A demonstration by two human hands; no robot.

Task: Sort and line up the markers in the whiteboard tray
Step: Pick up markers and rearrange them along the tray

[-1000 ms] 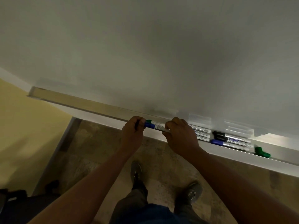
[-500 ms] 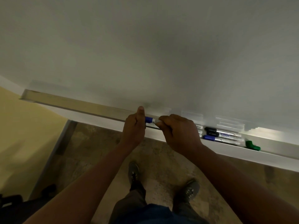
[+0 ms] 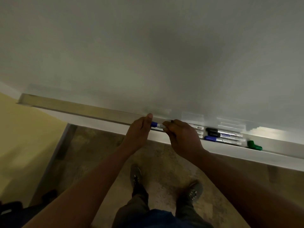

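Observation:
A long metal tray [image 3: 79,111] runs under the whiteboard. My left hand [image 3: 138,134] and my right hand [image 3: 184,137] meet over its middle and grip a blue-capped marker [image 3: 156,125] between them; more marker barrels lie just below it, half hidden. Behind my right hand, white marker ends [image 3: 197,128] stick out. Farther right lie two black-capped markers [image 3: 222,131] and another blue-capped marker [image 3: 220,139], side by side. A green marker [image 3: 254,145] rests alone at the right.
The whiteboard [image 3: 148,55] fills the upper view. The tray's left stretch holds nothing I can see. A yellow wall [image 3: 24,137] stands at the left, a dark object [image 3: 13,209] at the bottom left, and my shoes [image 3: 136,175] on the speckled floor.
A second ago my left hand was closed round the marker ends with a green tip showing; now its thumb points up against the board and only the blue cap shows between my hands.

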